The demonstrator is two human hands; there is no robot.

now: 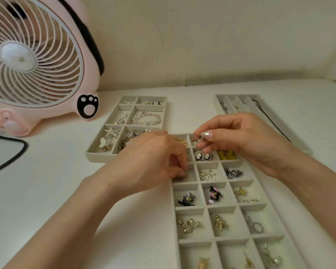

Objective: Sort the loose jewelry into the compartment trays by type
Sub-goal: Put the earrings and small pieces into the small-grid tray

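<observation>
Earring (197, 140), small, silvery and glinting, is pinched between the thumb and fingertips of the right hand (246, 140), just above the far end of the long tray (172, 214). The tray is pale grey and felt-like, divided into square cells that hold oval cameo studs (203, 156) and dark flower pieces (214, 193). The left hand (149, 162) curls its grip into a left-column cell; I cannot tell whether it pinches anything. The tray lies on a smooth white tabletop (56, 181).

The left hand (149, 162) hides some boxes of the tray (172, 200), and the right hand (246, 140) pinches a shiny bit (197, 139) too small to tell.
</observation>
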